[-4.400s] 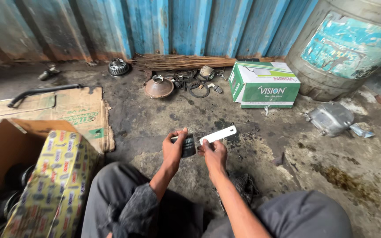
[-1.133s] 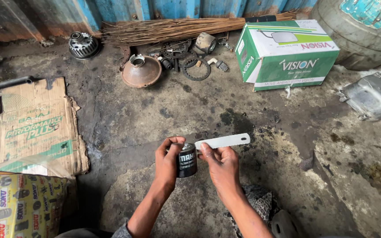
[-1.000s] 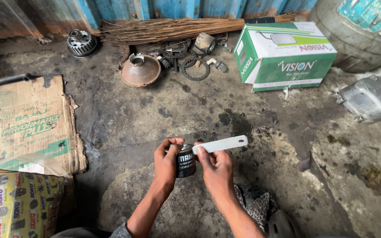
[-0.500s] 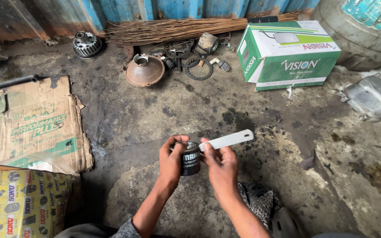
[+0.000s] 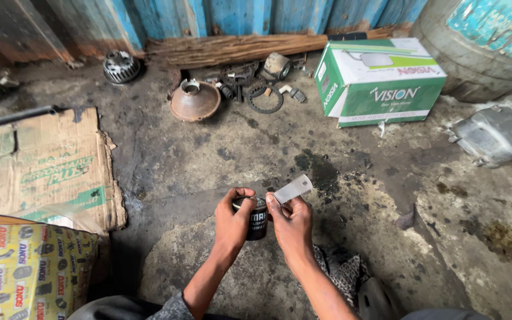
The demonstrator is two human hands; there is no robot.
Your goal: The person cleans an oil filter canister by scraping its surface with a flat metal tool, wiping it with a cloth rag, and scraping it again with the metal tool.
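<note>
Left hand [image 5: 232, 219] grip closed round a small black can [image 5: 255, 218], thumb and fingers wrapped on its left side, can upright, top rim showing. Right hand [image 5: 291, 222] grip narrow: thumb and forefinger pinch the near end of a flat white strip [image 5: 293, 189], palm side touching the can's right side. Strip tilts up toward 2 o'clock from the can top; its lower end sits right at the can rim, cannot tell if it is under the rim or just on it. Both hands held above the floor [image 5: 208, 154], just in front of the knees, low centre of view.

Around it: oily concrete floor, dark stain at 1 o'clock from the hands. Green-white box [image 5: 380, 83] at 1 o'clock, well apart, near the blue wall [image 5: 238, 15]. Rusty dome part [image 5: 195, 99] at 11 o'clock, with a ring [image 5: 265, 99] and small metal bits beside it. Finned round part [image 5: 121, 66] further at 11. Flat cardboard [image 5: 42, 166] at 9 to 10 o'clock. Yellow printed carton [image 5: 25, 272] at 8 o'clock, near the left arm. Grey metal casing [image 5: 493, 135] at 2 o'clock. Barrel [image 5: 481, 41] top right behind the box. Wood plank [image 5: 238, 48] along the wall foot.
</note>
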